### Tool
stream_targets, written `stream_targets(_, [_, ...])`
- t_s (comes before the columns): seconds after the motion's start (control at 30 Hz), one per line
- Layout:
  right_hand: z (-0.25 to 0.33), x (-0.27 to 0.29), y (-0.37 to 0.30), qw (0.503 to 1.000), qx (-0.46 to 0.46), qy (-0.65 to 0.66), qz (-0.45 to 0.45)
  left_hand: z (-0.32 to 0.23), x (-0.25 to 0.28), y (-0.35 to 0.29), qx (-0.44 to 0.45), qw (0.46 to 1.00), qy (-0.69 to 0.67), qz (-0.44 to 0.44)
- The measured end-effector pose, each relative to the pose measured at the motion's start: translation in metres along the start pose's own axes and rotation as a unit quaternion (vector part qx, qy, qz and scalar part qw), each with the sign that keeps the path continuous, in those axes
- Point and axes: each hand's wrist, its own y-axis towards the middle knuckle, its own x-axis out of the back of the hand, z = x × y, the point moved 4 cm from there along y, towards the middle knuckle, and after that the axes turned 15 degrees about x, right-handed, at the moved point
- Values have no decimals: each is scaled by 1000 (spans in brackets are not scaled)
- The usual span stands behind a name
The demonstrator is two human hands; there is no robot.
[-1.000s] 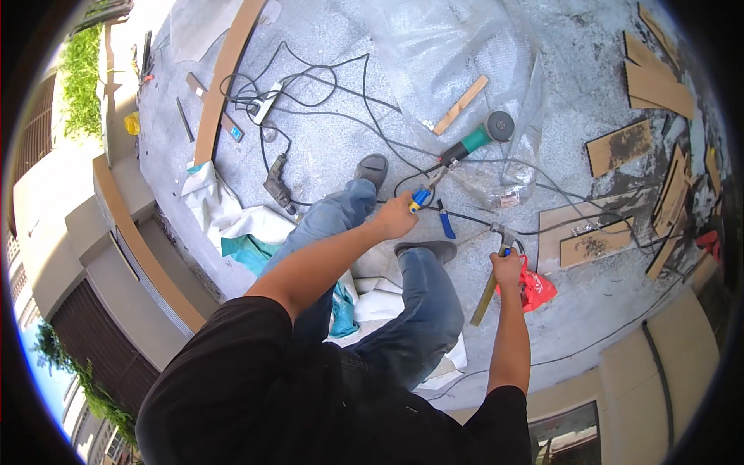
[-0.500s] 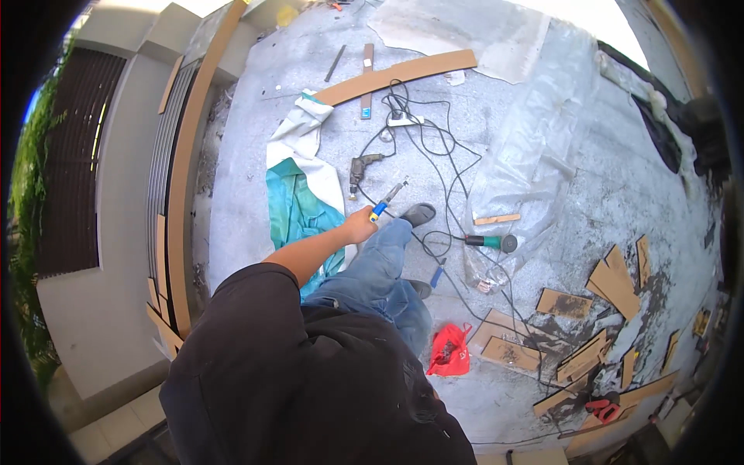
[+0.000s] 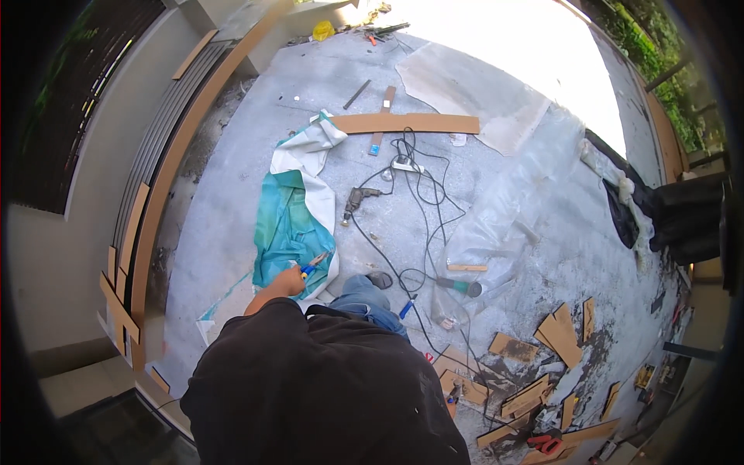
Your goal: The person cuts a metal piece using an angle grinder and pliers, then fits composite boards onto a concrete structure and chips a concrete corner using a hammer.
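My left hand is closed around pliers with blue and yellow handles, their jaws pointing up and right over the teal and white tarpaulin. At the right edge of my dark top, only a small part of my right hand shows. Its fingers are bent near a small greyish thing that I cannot make out. To the right of the tarpaulin a corded drill lies on the floor. Beyond my shoe, a blue-handled tool and a green angle grinder lie near the cables.
Black cables run from a white power strip across the concrete floor. A long brown board lies ahead. Clear plastic sheeting spreads to the right. Cut board pieces and a red-handled saw lie lower right. Long boards line the left wall.
My left hand with the pliers has moved left and back, from bare floor to over the tarpaulin. My view has shifted, and the red bag is now almost wholly hidden by my body.
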Motion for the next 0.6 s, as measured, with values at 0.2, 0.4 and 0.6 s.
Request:
stream_targets(0.2, [12,-49,-80,992,-40,-100,58,-129,28,29,-141,989,-47,8])
stream_targets(0.4, [-46,-88,-210,996,-86,-29,-26,-247,57,50,-281,957,60,25])
stream_targets(0.6, [-193,-191,-323,905,-303,221,-200,-279,27,94,-177,947,222,153])
